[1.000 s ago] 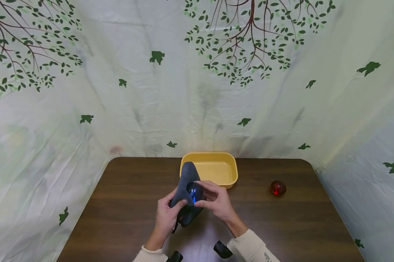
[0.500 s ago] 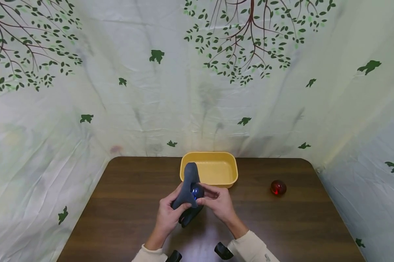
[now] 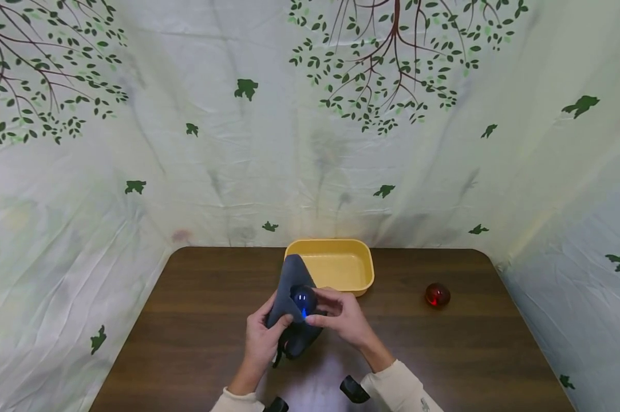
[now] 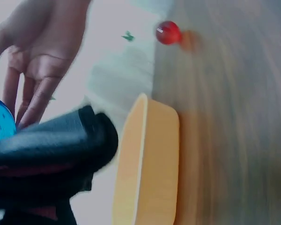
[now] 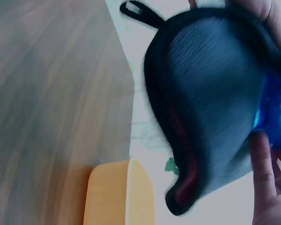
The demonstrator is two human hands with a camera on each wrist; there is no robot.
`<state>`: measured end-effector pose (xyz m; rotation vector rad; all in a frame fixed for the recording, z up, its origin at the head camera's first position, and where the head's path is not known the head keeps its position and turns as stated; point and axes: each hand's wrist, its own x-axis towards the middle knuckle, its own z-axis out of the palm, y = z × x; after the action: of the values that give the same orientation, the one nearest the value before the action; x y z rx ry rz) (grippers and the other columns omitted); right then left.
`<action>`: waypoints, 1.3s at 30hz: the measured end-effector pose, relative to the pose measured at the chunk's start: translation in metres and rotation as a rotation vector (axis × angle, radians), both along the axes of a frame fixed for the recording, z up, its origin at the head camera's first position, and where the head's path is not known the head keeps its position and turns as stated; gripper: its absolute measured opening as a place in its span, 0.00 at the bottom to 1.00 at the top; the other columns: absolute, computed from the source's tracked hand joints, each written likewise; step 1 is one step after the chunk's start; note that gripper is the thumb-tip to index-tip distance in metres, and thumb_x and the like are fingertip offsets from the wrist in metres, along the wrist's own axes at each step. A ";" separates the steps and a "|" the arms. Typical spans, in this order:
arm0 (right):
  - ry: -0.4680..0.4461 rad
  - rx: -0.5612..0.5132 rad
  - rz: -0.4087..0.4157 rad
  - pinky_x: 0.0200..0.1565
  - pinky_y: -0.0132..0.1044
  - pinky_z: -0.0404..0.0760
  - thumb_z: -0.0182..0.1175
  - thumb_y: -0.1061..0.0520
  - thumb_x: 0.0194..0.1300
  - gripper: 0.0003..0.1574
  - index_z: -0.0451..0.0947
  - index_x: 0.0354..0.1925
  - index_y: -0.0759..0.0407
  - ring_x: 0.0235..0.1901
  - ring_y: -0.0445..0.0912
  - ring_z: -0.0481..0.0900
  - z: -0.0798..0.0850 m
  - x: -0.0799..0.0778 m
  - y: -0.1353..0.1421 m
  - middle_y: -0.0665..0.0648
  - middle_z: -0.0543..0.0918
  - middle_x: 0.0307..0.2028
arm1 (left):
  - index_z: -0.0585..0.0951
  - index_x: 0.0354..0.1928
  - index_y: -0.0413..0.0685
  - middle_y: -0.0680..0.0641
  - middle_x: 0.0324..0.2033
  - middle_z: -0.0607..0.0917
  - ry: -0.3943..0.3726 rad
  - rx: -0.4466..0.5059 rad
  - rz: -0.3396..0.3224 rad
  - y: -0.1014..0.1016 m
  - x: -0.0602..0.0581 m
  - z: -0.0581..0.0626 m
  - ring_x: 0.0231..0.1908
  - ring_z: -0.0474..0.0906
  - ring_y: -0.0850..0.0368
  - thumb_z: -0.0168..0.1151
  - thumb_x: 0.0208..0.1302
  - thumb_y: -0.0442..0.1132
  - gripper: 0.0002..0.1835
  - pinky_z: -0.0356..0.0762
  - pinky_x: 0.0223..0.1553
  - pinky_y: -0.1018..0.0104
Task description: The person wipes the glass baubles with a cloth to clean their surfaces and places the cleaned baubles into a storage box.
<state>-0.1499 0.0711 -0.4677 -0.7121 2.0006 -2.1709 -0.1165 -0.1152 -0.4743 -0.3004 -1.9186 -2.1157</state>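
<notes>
A dark grey padded mitt (image 3: 291, 280) with black edging and a hanging loop (image 5: 141, 13) is gripped by my left hand (image 3: 260, 337), thumb on its near face. Reddish lining shows along its edge in the right wrist view. My right hand (image 3: 348, 320) pinches a shiny blue ball (image 3: 304, 300) between thumb and fingers. The ball sits against the mitt's curved edge, and part of it is hidden by the cloth. Both are held above the table. In the left wrist view the mitt (image 4: 51, 140) covers much of the blue ball (image 4: 0, 122).
A yellow rectangular tub (image 3: 340, 272) stands at the table's back edge, just behind the hands. To the right lies a clear red ball (image 3: 437, 294) on the brown wooden table (image 3: 433, 355). A pale curtain (image 3: 310, 171) printed with branches and leaves hangs behind.
The mitt turned over the blue ball half a second ago, covering more of it, and has now tilted back so more shows. Both hands keep their hold; the tub and red ball stay put.
</notes>
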 end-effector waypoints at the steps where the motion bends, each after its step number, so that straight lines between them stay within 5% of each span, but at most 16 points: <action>1: 0.035 -0.007 0.011 0.51 0.35 0.79 0.70 0.64 0.56 0.30 0.75 0.56 0.72 0.47 0.44 0.79 0.000 -0.001 0.001 0.68 0.79 0.50 | 0.76 0.60 0.34 0.55 0.47 0.85 -0.024 0.052 -0.010 0.000 0.000 0.001 0.43 0.81 0.65 0.63 0.58 0.22 0.25 0.80 0.43 0.72; 4: 0.165 -0.029 -0.007 0.54 0.36 0.77 0.70 0.67 0.54 0.31 0.75 0.56 0.72 0.49 0.45 0.77 -0.004 -0.003 0.002 0.68 0.79 0.51 | 0.82 0.55 0.51 0.58 0.43 0.86 -0.066 0.161 -0.053 0.001 0.000 0.002 0.41 0.82 0.64 0.61 0.61 0.25 0.22 0.81 0.42 0.71; 8: 0.258 -0.075 -0.037 0.56 0.38 0.76 0.72 0.69 0.50 0.34 0.75 0.56 0.73 0.52 0.45 0.76 -0.010 -0.004 0.002 0.69 0.78 0.52 | 0.84 0.48 0.64 0.56 0.40 0.86 -0.089 0.173 -0.124 -0.001 0.001 0.005 0.39 0.82 0.63 0.59 0.63 0.26 0.21 0.81 0.42 0.71; 18: 0.257 -0.179 0.001 0.55 0.35 0.77 0.69 0.66 0.55 0.32 0.72 0.56 0.77 0.48 0.44 0.77 -0.013 -0.006 0.003 0.67 0.78 0.48 | 0.76 0.56 0.27 0.55 0.41 0.86 -0.023 0.020 -0.207 -0.003 -0.004 0.012 0.39 0.83 0.60 0.62 0.62 0.26 0.20 0.82 0.41 0.68; 23: 0.115 -0.190 0.013 0.48 0.33 0.81 0.70 0.58 0.57 0.35 0.71 0.54 0.81 0.44 0.43 0.79 -0.012 -0.004 0.003 0.65 0.78 0.45 | 0.74 0.58 0.26 0.55 0.52 0.82 0.164 -0.159 -0.138 -0.003 -0.007 0.010 0.47 0.80 0.63 0.66 0.54 0.22 0.27 0.78 0.47 0.73; 31: -0.080 -0.103 -0.018 0.46 0.36 0.82 0.66 0.60 0.62 0.28 0.74 0.54 0.79 0.42 0.43 0.84 -0.004 -0.001 0.001 0.74 0.80 0.48 | 0.77 0.56 0.29 0.29 0.54 0.77 0.412 -0.343 -0.040 -0.004 -0.012 0.007 0.57 0.74 0.58 0.72 0.38 0.17 0.35 0.68 0.58 0.75; 35: -0.067 -0.140 -0.015 0.47 0.35 0.81 0.67 0.58 0.61 0.30 0.73 0.54 0.80 0.41 0.43 0.83 -0.004 -0.001 -0.002 0.72 0.81 0.46 | 0.76 0.55 0.26 0.26 0.53 0.76 0.396 -0.333 -0.024 -0.003 -0.012 0.006 0.58 0.73 0.59 0.71 0.37 0.15 0.35 0.67 0.58 0.75; 39: 0.008 -0.176 -0.015 0.50 0.35 0.80 0.69 0.61 0.58 0.31 0.73 0.56 0.78 0.43 0.45 0.79 -0.007 -0.002 -0.003 0.68 0.78 0.45 | 0.74 0.58 0.25 0.27 0.55 0.75 0.265 -0.258 -0.014 -0.001 -0.009 0.006 0.57 0.73 0.64 0.68 0.42 0.15 0.34 0.69 0.57 0.76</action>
<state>-0.1517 0.0681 -0.4745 -0.7300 1.8409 -2.3781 -0.1253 -0.1159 -0.4685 -0.6147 -2.0275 -1.7321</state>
